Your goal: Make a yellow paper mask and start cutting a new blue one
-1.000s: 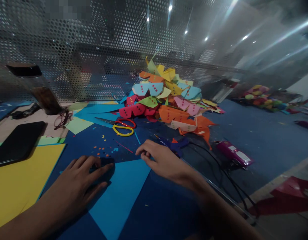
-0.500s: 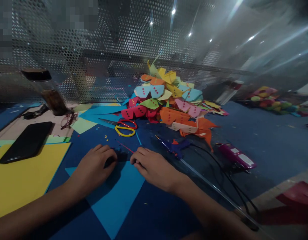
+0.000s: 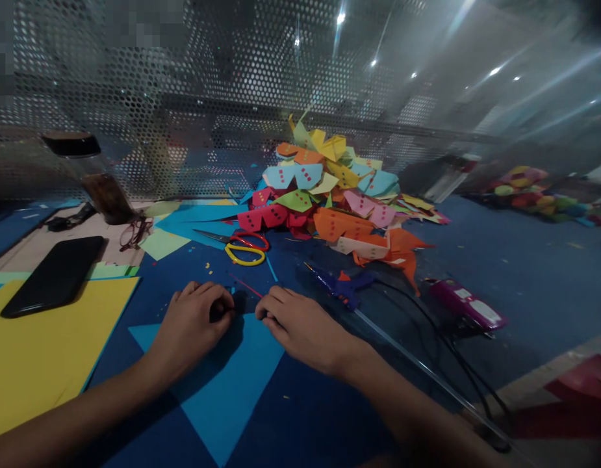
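A blue paper triangle [image 3: 232,383] lies on the dark blue tabletop with one corner toward me. Over its upper left part, my left hand [image 3: 195,318] is curled, thumb meeting the index finger in a pinch. Whatever sits between those fingertips is too small or hidden to make out. My right hand [image 3: 300,325] rests at the triangle's upper right edge, fingers bent and pressed together, their contents hidden. Just beyond the hands lie a thin red strip [image 3: 246,285] and a thin blue strip [image 3: 271,266].
Scissors [image 3: 245,250] with red and yellow handles lie ahead, before a heap of folded paper shapes [image 3: 324,195]. To the right are a glue gun [image 3: 339,286] with its cable and a purple device [image 3: 468,305]. At left are a phone [image 3: 56,276], yellow paper [image 3: 41,357], glasses [image 3: 134,233] and a jar [image 3: 102,188].
My left hand has shifted slightly right, and its thumb and index finger have closed into a rounder pinch. My right hand stays nearly still. The view has tilted very slightly.
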`<state>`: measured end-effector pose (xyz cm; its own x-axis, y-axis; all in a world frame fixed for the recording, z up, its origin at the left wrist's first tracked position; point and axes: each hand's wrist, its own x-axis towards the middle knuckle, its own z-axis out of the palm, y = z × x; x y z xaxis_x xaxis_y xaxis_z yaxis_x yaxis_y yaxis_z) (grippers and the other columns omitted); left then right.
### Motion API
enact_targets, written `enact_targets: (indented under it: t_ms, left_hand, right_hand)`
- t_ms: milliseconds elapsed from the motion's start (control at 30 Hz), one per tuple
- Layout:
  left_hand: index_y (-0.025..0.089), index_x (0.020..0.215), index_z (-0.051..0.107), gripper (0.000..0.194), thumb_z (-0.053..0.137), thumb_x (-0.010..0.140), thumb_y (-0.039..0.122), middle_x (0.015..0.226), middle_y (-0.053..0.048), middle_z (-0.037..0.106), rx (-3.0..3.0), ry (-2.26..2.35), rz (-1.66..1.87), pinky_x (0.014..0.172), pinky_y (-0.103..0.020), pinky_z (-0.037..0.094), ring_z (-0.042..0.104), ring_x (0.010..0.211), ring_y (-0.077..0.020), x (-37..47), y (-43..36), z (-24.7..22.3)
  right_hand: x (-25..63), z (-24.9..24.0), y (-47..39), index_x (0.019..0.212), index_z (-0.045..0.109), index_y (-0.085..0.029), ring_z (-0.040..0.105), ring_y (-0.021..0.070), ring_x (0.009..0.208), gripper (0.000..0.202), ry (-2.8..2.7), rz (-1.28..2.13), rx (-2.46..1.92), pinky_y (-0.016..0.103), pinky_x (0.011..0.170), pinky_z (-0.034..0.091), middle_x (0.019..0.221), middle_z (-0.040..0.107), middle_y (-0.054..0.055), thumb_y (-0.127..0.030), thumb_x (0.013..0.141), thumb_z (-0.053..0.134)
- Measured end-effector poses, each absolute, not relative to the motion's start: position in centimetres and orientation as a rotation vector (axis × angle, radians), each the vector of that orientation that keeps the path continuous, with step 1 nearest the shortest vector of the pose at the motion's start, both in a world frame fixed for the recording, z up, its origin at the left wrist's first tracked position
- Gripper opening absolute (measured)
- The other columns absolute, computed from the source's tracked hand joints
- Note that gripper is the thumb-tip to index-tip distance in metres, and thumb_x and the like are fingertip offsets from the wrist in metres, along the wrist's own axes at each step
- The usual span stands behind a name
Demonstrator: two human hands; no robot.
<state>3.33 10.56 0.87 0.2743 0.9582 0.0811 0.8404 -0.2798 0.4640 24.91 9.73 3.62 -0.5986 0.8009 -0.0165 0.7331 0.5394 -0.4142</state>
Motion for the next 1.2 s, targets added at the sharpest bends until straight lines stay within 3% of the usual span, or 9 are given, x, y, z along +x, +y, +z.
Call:
enact_targets:
  t_ms: [733, 1200]
  left_hand:
    - [0.024, 0.094, 0.066, 0.021, 0.051, 0.082, 0.016, 0.095, -0.004, 0.064, 2.195, 1.495, 0.663, 0.083, -0.041, 0.042, 0.054, 0.094, -0.0268, 1.4, 11.0, 0.3]
    - [0.025, 0.098, 0.069, 0.024, 0.052, 0.081, 0.022, 0.097, -0.005, 0.067, 2.210, 1.585, 0.646, 0.083, -0.041, 0.043, 0.055, 0.094, -0.0281, -0.5, 10.9, 0.3]
  right_hand:
    - [25.0, 3.7, 9.8, 0.103, 0.060, -0.019, 0.059, 0.0174, 0.097, 0.015, -2.584, 0.618, -1.311, 0.033, 0.087, 0.046, 0.108, 0.062, 0.005, -0.011, 0.095, 0.051]
    - [25.1, 3.4, 9.8, 0.103, 0.060, -0.020, 0.059, 0.0171, 0.097, 0.015, -2.574, 0.624, -1.305, 0.032, 0.086, 0.045, 0.108, 0.062, 0.004, -0.010, 0.095, 0.052]
